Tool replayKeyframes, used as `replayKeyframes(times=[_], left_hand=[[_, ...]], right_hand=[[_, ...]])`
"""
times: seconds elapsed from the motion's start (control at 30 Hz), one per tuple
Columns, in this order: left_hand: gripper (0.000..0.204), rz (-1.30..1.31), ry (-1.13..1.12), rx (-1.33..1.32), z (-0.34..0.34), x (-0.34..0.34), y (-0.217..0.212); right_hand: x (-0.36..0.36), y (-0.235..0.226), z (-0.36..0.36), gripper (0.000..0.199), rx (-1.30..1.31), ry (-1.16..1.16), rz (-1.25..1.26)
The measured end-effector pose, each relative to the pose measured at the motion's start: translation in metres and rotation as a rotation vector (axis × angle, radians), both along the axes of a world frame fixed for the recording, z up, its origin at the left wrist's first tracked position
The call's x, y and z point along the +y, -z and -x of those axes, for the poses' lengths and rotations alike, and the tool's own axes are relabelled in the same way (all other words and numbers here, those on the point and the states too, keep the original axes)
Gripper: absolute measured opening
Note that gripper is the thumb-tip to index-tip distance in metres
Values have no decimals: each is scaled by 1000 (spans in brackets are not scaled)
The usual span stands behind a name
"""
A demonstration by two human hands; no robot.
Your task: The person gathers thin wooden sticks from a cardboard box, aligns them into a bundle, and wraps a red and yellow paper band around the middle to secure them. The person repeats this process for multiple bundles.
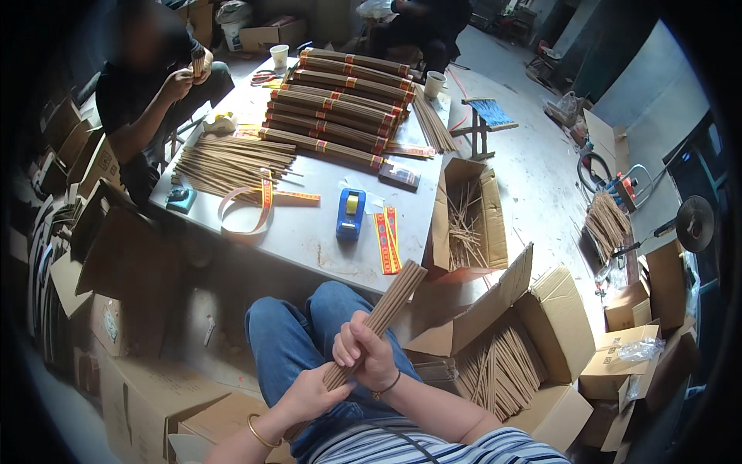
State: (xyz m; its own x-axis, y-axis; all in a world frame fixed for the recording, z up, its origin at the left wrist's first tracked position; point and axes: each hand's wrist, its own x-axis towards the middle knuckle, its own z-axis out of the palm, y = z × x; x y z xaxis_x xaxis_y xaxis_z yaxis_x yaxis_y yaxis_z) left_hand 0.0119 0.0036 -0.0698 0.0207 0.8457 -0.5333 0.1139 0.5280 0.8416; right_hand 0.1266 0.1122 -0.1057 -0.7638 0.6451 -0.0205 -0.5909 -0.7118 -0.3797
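Note:
A thick bundle of brown incense sticks [390, 301] slants from my lap up toward the table edge. My right hand [365, 349] is wrapped around the bundle's middle. My left hand [311, 396] closes on its lower end, above my jeans. A blue tape dispenser [350, 213] and a stack of red-and-yellow paper labels [387, 240] lie on the grey table [309, 232] just ahead of the bundle's tip.
Banded stick bundles [340, 108] are stacked at the table's far end, loose sticks [232, 162] at its left. Another person [154, 85] sits far left handling sticks. Open cartons with sticks [464, 224] [502, 371] stand to my right; more boxes crowd the left floor.

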Motion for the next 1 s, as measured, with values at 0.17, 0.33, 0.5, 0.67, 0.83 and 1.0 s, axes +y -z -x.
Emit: replayKeyframes(times=[0.17,0.33,0.5,0.67,0.83,1.0], left_hand=[[20,-3,-274,-273,31,1,-3],[20,-58,-336,-265,43,-4,-4],[20,-51,-349,-303,44,-9,-5],[21,-65,-361,-300,45,-12,-5],[22,-57,-401,-300,49,-19,-6],[21,-70,-410,-312,52,-25,-6]], right_hand=[[92,27,-5,38,-953,251,-617],[151,63,-8,32,-1850,662,-1555],[159,85,4,24,-1962,562,-1775],[174,89,3,17,-2048,448,-1840],[170,60,8,33,-2006,391,-1633],[178,78,-2,34,-1998,359,-1343]])
